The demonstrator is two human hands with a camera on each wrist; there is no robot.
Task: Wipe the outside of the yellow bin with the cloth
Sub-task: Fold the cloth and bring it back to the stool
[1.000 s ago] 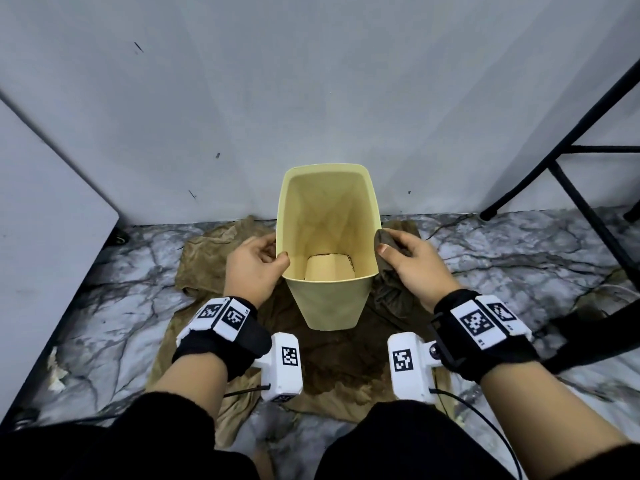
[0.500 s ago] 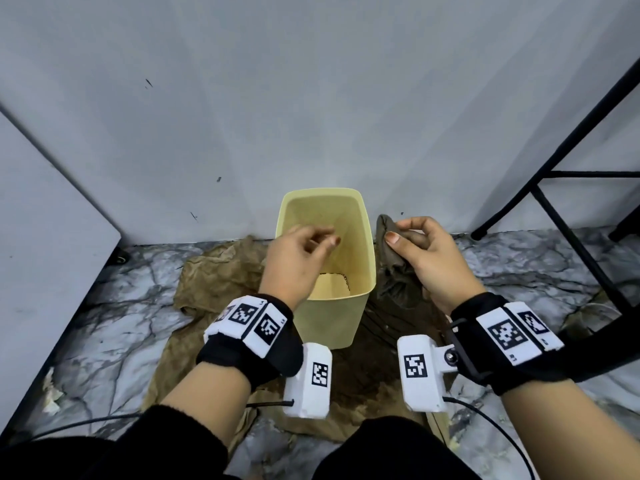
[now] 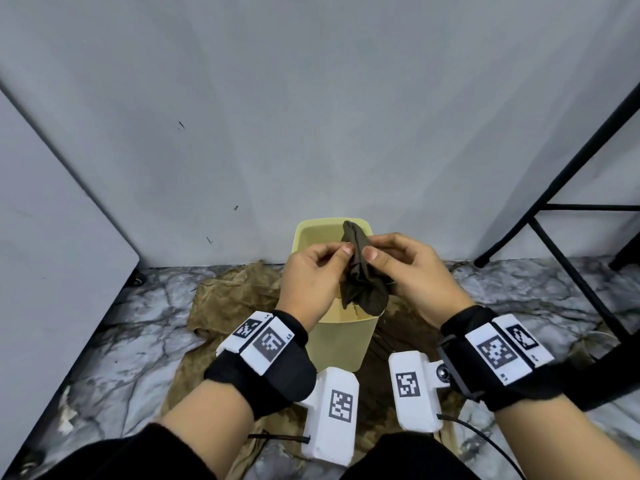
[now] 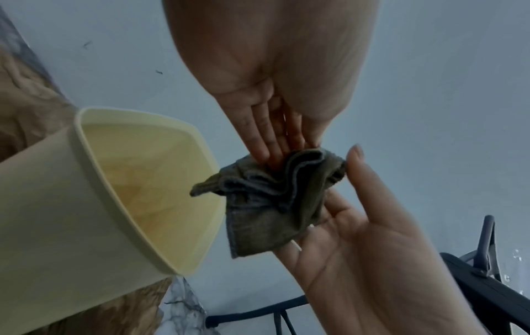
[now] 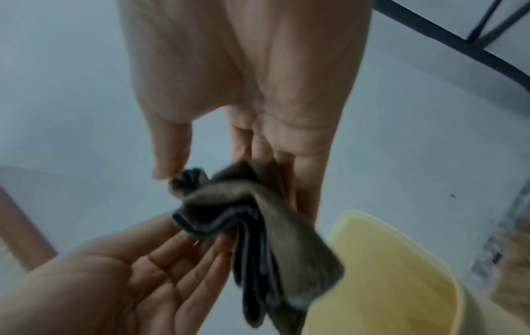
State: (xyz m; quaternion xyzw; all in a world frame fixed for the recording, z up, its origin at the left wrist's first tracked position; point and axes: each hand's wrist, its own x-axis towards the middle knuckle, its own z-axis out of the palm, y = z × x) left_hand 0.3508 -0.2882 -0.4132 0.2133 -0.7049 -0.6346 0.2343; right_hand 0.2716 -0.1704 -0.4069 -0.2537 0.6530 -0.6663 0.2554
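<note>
The yellow bin stands upright on the floor by the wall, open end up; it also shows as the bin and the bin in the wrist views. A small, dark olive cloth hangs bunched above the bin's opening. My left hand pinches its left side with thumb and fingers. From the right, my right hand pinches it near the top. The left wrist view shows the folded cloth between both hands. In the right wrist view, my right thumb touches the top of the cloth.
A crumpled tan sheet lies under the bin on the marble-pattern floor. The grey wall is close behind. A white panel stands at the left. Black metal legs slant down at the right.
My left hand left the bin's rim and rose to the cloth. My right hand lifted the cloth from beside the bin to above its opening, where both hands now hold it.
</note>
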